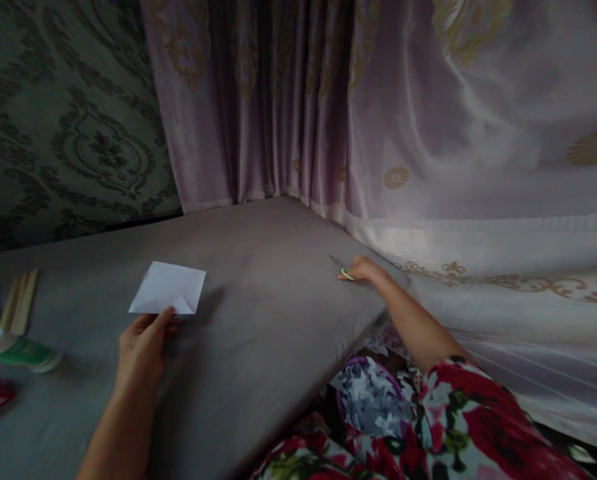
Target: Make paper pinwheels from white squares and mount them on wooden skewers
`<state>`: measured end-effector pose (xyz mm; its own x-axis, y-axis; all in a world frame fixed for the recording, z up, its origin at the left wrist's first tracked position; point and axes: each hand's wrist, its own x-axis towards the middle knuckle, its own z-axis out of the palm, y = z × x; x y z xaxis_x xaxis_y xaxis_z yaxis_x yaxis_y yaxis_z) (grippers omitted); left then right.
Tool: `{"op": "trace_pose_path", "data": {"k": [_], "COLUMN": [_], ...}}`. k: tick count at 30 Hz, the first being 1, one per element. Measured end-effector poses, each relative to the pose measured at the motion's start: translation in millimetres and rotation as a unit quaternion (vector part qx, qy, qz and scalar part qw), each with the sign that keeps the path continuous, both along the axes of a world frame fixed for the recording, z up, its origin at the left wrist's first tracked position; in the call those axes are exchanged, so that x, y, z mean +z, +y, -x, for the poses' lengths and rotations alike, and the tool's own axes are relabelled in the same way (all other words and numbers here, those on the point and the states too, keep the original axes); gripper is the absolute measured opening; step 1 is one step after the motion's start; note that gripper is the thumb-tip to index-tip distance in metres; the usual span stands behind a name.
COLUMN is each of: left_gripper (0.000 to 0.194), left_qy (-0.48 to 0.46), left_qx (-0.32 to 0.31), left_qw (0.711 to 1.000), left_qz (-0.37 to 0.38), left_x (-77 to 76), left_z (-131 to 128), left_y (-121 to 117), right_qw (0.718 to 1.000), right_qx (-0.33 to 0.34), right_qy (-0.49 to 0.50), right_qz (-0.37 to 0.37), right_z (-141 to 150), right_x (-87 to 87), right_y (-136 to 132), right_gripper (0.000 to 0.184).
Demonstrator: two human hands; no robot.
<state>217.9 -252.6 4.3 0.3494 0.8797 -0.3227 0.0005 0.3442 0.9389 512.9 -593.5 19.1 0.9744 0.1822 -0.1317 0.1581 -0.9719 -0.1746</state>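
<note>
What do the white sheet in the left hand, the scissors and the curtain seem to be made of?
White sheet: probably matte paper; it looks thin, with straight edges and fold lines.
Scissors: the pale yellow-green handle may be plastic; the slim blades look like metal, though small here.
Curtain: smooth, satin-like fabric, judging by its sheen and soft folds.

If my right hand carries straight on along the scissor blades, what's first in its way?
Probably the purple curtain by the far corner, past the grey cover. How high the right hand and scissors sit is unclear; the tips might touch the cover sooner.
</note>
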Motion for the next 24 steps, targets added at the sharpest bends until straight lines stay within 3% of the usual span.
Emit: {"op": "trace_pose_path", "data": {"k": [4,10,16,24], "left_gripper": [0.009,0.017,0.023,0.033], "left_qy": [0.021,0.004,0.024,0.049], "left_qx": [-0.014,-0.036,-0.079,-0.071], "left_qw": [1.0,0.998,0.991,0.989], "left_qz": [-0.001,-0.043,-0.108,-0.121], "left_x": [-1.4,-5.7,-12.2,-12.4], "left_z": [1,1,3,1], "left_y": [1,2,3,2], "right_qw": [0.998,0.992,0.995,0.996], "right_qx": [-0.002,-0.012,-0.04,-0.041], "right_qy": [0.051,0.124,0.088,0.076], "right_qz": [0.026,0.003,0.02,-0.017], "right_z": [0,2,-1,-2], "right_x": [-4.4,-3.5,-4.6,-7.6], "right_y": [-3,-12,-15,-22], "right_gripper": [0.042,0.041,0.039,0.026]}}
